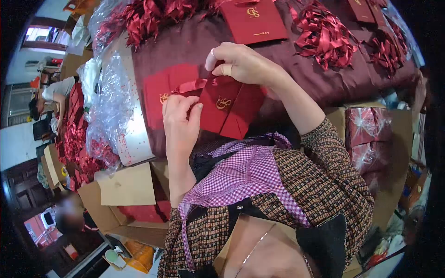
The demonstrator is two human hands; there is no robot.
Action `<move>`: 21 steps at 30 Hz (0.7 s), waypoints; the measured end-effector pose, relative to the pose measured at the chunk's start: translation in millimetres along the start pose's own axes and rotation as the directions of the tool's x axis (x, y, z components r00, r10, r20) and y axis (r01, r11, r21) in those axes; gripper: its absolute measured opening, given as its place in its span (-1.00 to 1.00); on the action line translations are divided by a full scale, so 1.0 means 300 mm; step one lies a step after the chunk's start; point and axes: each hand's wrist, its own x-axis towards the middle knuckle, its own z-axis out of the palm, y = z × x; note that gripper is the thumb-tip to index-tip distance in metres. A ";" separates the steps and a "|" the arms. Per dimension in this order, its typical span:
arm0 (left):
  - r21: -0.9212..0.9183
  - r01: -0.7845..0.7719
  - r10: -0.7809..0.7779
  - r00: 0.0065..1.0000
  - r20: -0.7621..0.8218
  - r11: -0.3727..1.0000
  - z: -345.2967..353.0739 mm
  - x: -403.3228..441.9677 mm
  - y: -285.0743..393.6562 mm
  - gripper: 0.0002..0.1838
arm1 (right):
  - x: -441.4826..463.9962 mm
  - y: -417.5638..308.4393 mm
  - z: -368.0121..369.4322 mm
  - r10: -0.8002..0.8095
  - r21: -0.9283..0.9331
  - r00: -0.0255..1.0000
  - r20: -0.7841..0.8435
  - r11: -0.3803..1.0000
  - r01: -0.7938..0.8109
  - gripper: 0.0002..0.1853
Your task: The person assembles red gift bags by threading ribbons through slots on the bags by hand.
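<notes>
In front of my chest lies a flat, dark red paper gift bag (pixel 221 104) with a gold monogram and a folded side panel. A shiny red ribbon (pixel 189 86) runs leftward from its top edge. My left hand (pixel 181 113) has its fingers curled, thumb and forefinger pinched at the bag's left edge; the exact contact is hard to see. Over the top edge, the thumb and fingers of my right hand (pixel 236 62) close together around the ribbon's start, which they partly hide. Beneath my left hand is another flat red bag (pixel 169 76) with a gold mark.
Heaps of cut red ribbon (pixel 324 34) flank a printed red bag (pixel 255 23) at the table's far side. Clear plastic wrap (pixel 111 99) covers the left edge. Open cartons (pixel 126 185) stand near my body, the right one with wrapped packs (pixel 369 127). A person (pixel 59 92) works farther left.
</notes>
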 end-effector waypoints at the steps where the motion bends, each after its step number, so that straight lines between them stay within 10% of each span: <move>1: -0.032 -0.015 0.016 0.999 0.028 0.999 0.005 0.008 0.013 -0.83 | -0.008 0.005 -0.008 0.042 0.022 0.999 -0.008 0.999 -0.042 -0.89; 8: -0.186 0.217 -0.199 0.974 0.107 0.958 0.010 0.001 -0.025 -0.86 | -0.126 0.038 -0.121 0.309 0.122 0.941 -0.137 0.948 -0.293 -0.79; 16: -0.168 0.267 -0.243 0.958 0.150 0.949 -0.050 0.015 -0.051 -0.89 | -0.376 0.077 -0.085 0.163 -0.531 0.976 -0.142 0.820 -0.214 -0.81; 21: -0.184 0.233 -0.187 0.953 0.240 0.955 -0.072 0.031 -0.131 -0.90 | -0.400 0.086 -0.055 0.184 -0.299 0.915 -0.358 0.906 -0.299 -0.89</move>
